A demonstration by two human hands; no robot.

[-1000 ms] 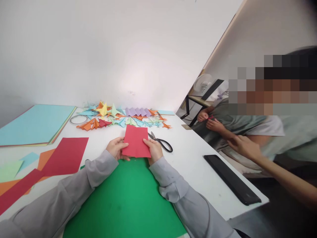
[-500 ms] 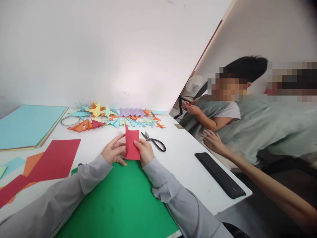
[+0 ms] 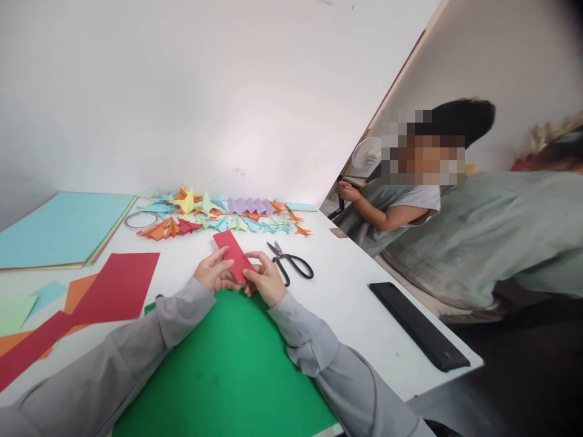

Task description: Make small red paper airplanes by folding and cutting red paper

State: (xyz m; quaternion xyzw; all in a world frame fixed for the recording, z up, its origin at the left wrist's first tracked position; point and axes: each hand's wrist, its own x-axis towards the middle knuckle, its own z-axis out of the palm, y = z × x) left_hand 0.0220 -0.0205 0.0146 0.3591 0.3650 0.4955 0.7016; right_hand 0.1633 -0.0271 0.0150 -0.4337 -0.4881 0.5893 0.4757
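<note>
A small red paper rectangle (image 3: 233, 250) is tilted in the air above the far edge of a green sheet (image 3: 228, 364). My left hand (image 3: 215, 271) pinches it along its left side, thumb and fingers on the paper. At the lower right corner, my right hand (image 3: 264, 279) grips the same paper between thumb and fingers. Just right of my right hand, black-handled scissors (image 3: 291, 261) lie on the white table with their blades apart. The undersides of my fingers are partly hidden.
Folded paper shapes (image 3: 182, 227) line the wall beside a wire coil (image 3: 140, 220). At left lie a blue-topped paper stack (image 3: 64, 230), red sheets (image 3: 121, 288) and orange sheets (image 3: 79, 291). A black phone-like slab (image 3: 419, 326) rests near the right edge. Two people (image 3: 410, 206) are beyond it.
The red paper has turned from upright to slanted, its top leaning left, and the flap at its upper left no longer shows. The nearby person's outstretched arm has left the view.
</note>
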